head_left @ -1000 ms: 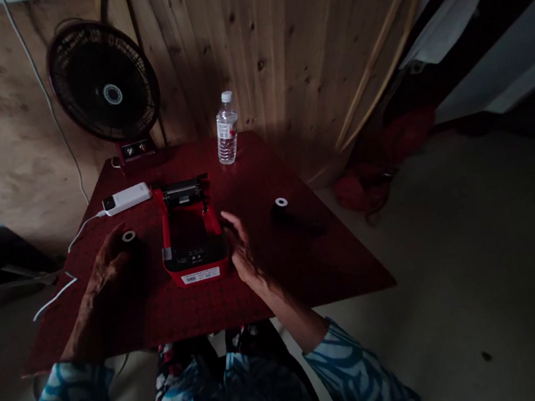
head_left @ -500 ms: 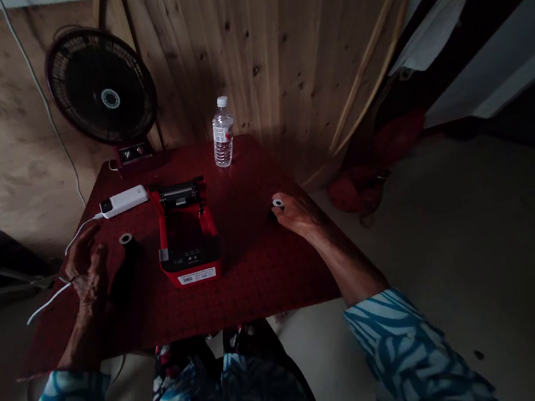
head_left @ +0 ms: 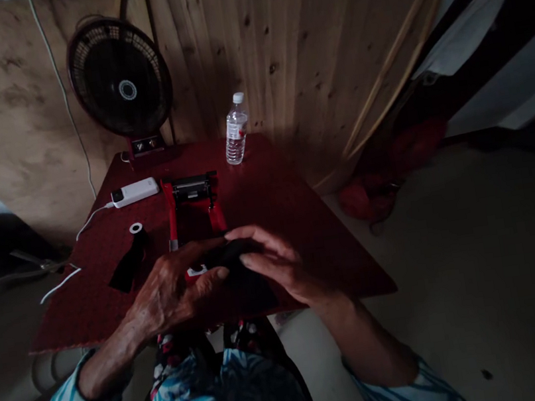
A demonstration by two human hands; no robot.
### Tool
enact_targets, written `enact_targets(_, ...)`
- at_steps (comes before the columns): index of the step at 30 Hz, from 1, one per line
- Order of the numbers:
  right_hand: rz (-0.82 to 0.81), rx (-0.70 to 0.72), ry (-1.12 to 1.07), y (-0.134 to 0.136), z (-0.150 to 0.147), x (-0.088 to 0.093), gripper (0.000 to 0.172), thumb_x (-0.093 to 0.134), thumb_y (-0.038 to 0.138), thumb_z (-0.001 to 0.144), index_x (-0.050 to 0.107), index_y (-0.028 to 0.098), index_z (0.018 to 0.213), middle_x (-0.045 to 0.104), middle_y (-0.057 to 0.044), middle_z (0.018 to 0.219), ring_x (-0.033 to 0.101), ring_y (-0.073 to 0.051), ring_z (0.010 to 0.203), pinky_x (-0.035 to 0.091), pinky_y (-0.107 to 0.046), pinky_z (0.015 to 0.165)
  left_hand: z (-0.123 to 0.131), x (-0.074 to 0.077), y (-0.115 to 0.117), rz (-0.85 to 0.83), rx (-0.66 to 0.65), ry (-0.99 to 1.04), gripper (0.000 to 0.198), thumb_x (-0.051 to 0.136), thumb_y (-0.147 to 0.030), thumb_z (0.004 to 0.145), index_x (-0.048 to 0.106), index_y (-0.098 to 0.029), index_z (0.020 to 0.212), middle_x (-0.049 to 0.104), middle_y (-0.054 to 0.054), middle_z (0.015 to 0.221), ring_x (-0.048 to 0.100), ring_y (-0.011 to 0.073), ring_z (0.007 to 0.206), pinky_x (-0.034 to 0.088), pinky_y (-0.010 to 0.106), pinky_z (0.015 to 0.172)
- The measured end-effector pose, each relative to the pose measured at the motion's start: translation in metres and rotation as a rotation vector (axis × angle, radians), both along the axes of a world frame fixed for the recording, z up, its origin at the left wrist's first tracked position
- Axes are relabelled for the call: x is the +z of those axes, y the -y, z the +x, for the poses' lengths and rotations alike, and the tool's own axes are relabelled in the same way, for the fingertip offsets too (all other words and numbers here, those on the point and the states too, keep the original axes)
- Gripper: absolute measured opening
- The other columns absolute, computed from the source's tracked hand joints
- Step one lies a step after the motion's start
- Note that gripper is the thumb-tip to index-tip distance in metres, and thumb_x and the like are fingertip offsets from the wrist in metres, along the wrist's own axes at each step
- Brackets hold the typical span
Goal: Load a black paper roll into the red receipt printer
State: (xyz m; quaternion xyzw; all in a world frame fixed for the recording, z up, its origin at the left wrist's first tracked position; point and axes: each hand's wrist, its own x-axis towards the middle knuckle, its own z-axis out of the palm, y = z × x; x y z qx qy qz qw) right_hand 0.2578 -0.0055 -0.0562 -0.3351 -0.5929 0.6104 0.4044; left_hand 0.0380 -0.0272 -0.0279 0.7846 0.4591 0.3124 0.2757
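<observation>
A red and black label printer point(head_left: 172, 225) stands on the table with its lid raised. My left hand point(head_left: 174, 285) reaches across its front, hiding most of the front panel. My right hand point(head_left: 277, 263) comes from the other side, fingers and thumb curved toward the left hand's fingertips. Between both hands is a black roll point(head_left: 228, 253), gripped from its two sides; its outline is hard to make out in the dim light. To the left of the printer another roll with a white core point(head_left: 135, 228) has a black strip point(head_left: 127, 265) trailing from it.
A white handheld device point(head_left: 135, 192) with a cable lies at the left on the red table point(head_left: 293, 203). Behind it stands a fan point(head_left: 122, 81). A water bottle point(head_left: 236, 131) is near the back edge, by a wooden wall point(head_left: 294, 42).
My right hand has swung left with its roll to the front of the printer. My left hand has moved right from beside the cable to meet it. The view has shifted slightly.
</observation>
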Motion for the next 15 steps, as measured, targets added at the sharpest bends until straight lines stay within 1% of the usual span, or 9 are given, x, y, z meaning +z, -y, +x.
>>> enact_targets(3,0.033,0.062,-0.004,0.009,-0.018,-0.005,0.033,0.063,0.033,0.089,0.063,0.029,0.122,0.067,-0.002,0.116,0.064,-0.017,0.099,0.053,-0.035,0.090,-0.007,-0.011,0.001,-0.050,0.003,-0.033,0.041,0.058,-0.043,0.095,0.067,-0.021,0.128,0.078,0.007,0.112,0.075,0.0249,0.095,0.058,0.031,0.079)
enact_targets(5,0.034,0.102,-0.019,0.012,-0.022,-0.009,0.038,0.065,0.035,0.090,0.060,0.031,0.127,0.066,-0.003,0.122,0.064,-0.018,0.106,0.052,-0.037,0.095,-0.018,-0.017,0.003,-0.043,-0.009,-0.038,0.041,0.059,-0.041,0.093,0.067,-0.021,0.128,0.077,0.009,0.115,0.075,0.0255,0.098,0.059,0.031,0.080)
enact_targets(7,0.023,0.110,-0.048,0.010,-0.019,-0.015,0.044,0.067,0.039,0.089,0.057,0.031,0.131,0.065,-0.005,0.127,0.066,-0.018,0.106,0.053,-0.037,0.095,-0.029,-0.020,0.004,-0.006,-0.028,-0.042,0.039,0.060,-0.038,0.093,0.067,-0.021,0.127,0.076,0.009,0.119,0.073,0.0254,0.103,0.058,0.032,0.085)
enact_targets(8,0.024,0.078,-0.059,0.006,-0.015,-0.019,0.045,0.067,0.041,0.089,0.057,0.031,0.132,0.065,-0.006,0.127,0.067,-0.017,0.104,0.054,-0.037,0.094,-0.034,-0.018,0.002,0.012,-0.019,-0.048,0.038,0.060,-0.037,0.093,0.067,-0.022,0.127,0.075,0.009,0.120,0.073,0.0248,0.104,0.057,0.032,0.086)
enact_targets(10,0.047,-0.067,-0.045,-0.007,-0.003,-0.030,0.043,0.064,0.045,0.090,0.058,0.030,0.130,0.065,-0.007,0.126,0.068,-0.017,0.098,0.055,-0.038,0.092,-0.041,-0.012,-0.007,0.047,0.058,-0.078,0.037,0.062,-0.036,0.091,0.068,-0.022,0.124,0.076,0.008,0.113,0.074,0.0231,0.095,0.058,0.031,0.081)
enact_targets(12,0.085,-0.243,0.030,-0.024,0.010,-0.045,0.040,0.061,0.045,0.090,0.059,0.029,0.127,0.066,-0.008,0.124,0.069,-0.018,0.097,0.055,-0.039,0.093,-0.042,-0.005,-0.024,0.071,0.166,-0.139,0.037,0.065,-0.036,0.086,0.070,-0.023,0.120,0.078,0.005,0.102,0.073,0.0220,0.083,0.058,0.031,0.073)
enact_targets(13,0.101,-0.307,0.089,-0.031,0.016,-0.054,0.039,0.060,0.045,0.090,0.060,0.028,0.126,0.067,-0.008,0.123,0.069,-0.019,0.100,0.055,-0.040,0.095,-0.040,-0.002,-0.035,0.086,0.205,-0.176,0.036,0.067,-0.034,0.084,0.071,-0.024,0.118,0.078,0.004,0.099,0.073,0.0220,0.080,0.058,0.032,0.073)
enact_targets(15,0.116,-0.365,0.229,-0.042,0.024,-0.074,0.038,0.060,0.041,0.088,0.062,0.027,0.123,0.069,-0.008,0.124,0.069,-0.021,0.105,0.055,-0.041,0.097,-0.032,0.000,-0.059,0.119,0.213,-0.257,0.033,0.067,-0.027,0.081,0.073,-0.025,0.114,0.078,0.003,0.103,0.073,0.0233,0.089,0.058,0.034,0.081)
